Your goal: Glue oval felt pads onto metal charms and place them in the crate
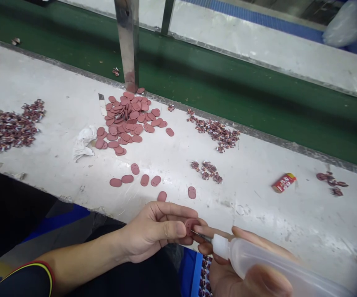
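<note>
My left hand (153,231) pinches a dull-red oval disc (191,225) with small holes between thumb and fingers. A translucent squeeze bottle with a white cap and thin metal needle (258,258) is gripped in my right hand (228,272). The needle's tip is at the face of the disc; whether it touches, I cannot tell. My right index fingertip is at the disc's edge. Just beyond my hands, several loose oval discs (145,180) lie on the white table (243,202), and a large heap of the same discs (128,117) sits farther back.
Small dark-red and white parts lie in piles at left (14,126) and right (217,132). A crumpled white cloth (84,142), a blade (102,104) and a red battery (283,182) are on the table. A metal post (128,45) stands before the green belt (228,88).
</note>
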{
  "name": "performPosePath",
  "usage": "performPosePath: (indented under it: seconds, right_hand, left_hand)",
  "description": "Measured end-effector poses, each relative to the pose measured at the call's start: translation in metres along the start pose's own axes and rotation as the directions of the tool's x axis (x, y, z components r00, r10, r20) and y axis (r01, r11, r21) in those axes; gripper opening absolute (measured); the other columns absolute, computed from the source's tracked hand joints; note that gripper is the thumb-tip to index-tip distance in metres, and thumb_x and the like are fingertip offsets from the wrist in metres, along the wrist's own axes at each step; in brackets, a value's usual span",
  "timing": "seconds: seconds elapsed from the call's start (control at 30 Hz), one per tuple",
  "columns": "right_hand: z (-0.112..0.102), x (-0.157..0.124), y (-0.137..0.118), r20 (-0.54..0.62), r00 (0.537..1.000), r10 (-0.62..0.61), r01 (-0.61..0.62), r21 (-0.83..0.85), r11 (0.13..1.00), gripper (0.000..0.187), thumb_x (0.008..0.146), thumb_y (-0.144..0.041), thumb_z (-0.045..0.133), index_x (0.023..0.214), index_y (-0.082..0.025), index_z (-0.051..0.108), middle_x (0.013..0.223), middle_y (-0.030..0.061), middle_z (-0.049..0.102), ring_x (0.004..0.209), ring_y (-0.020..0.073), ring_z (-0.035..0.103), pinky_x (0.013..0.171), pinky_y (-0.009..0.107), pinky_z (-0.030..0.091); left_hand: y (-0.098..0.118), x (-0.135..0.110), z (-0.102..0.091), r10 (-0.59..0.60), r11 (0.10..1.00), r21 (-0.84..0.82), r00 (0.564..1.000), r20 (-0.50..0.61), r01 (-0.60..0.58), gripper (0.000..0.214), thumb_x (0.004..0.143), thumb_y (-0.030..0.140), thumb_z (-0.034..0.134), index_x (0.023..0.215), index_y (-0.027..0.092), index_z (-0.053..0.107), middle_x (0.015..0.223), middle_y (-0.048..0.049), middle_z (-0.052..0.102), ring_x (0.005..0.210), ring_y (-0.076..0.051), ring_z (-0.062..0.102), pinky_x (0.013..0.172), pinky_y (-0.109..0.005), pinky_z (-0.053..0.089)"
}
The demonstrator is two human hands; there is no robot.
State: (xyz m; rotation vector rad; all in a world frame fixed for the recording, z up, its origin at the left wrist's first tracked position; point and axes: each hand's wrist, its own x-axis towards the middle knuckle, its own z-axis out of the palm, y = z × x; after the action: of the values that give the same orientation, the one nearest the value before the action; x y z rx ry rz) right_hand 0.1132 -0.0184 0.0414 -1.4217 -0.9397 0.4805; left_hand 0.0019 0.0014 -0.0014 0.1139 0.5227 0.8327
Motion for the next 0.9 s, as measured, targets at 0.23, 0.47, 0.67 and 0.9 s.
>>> performPosePath:
  seconds: [0.23, 0.47, 0.67, 0.9]
  right_hand:
    - [-0.001, 0.008, -0.004, -0.025, 1.000, 0.014, -0.015, -0.042, 0.999, 0.025, 0.097, -0.041, 0.062, 0.089, -0.019, 0.070, 0.054, 0.0019, 0.061, 0.049, 0.0235, 0.063, 0.048, 0.037, 0.050]
    - [0.000, 0.011, -0.005, -0.081, 0.996, -0.041, 0.030, -0.130, 0.991, 0.024, 0.093, -0.039, 0.067, 0.082, -0.018, 0.069, 0.060, 0.0044, 0.064, 0.048, 0.0212, 0.061, 0.040, 0.032, 0.042]
    - [0.005, 0.007, -0.010, -0.075, 0.996, -0.045, 0.031, -0.180, 0.983, 0.027, 0.094, -0.041, 0.065, 0.082, -0.017, 0.070, 0.057, 0.0047, 0.063, 0.050, 0.0217, 0.061, 0.042, 0.033, 0.043]
    - [-0.010, 0.011, 0.002, -0.011, 0.962, 0.274, -0.270, 0.147, 0.952, 0.031, 0.082, -0.050, 0.079, 0.082, -0.021, 0.071, 0.066, 0.0029, 0.068, 0.053, 0.0203, 0.065, 0.047, 0.033, 0.052]
  left_hand:
    - [0.001, -0.001, -0.001, -0.008, 1.000, 0.006, 1.000, 0.006, 0.008, 0.040, 0.065, 0.036, 0.095, 0.099, 0.020, 0.083, 0.100, -0.0075, 0.082, 0.080, -0.017, 0.078, 0.078, -0.023, 0.058]
    - [0.002, 0.000, -0.001, -0.009, 0.999, -0.039, 1.000, -0.004, 0.009, 0.036, 0.069, 0.032, 0.094, 0.100, 0.019, 0.082, 0.103, -0.0058, 0.083, 0.087, -0.013, 0.077, 0.081, -0.019, 0.059]
    - [0.000, 0.000, -0.004, -0.003, 1.000, -0.022, 1.000, -0.008, 0.003, 0.037, 0.069, 0.032, 0.094, 0.101, 0.018, 0.082, 0.103, -0.0059, 0.083, 0.091, -0.013, 0.077, 0.082, -0.019, 0.060]
    - [0.002, -0.001, -0.003, 0.004, 0.999, -0.032, 1.000, -0.005, -0.004, 0.034, 0.070, 0.031, 0.093, 0.100, 0.018, 0.082, 0.102, -0.0058, 0.083, 0.089, -0.014, 0.078, 0.080, -0.017, 0.060]
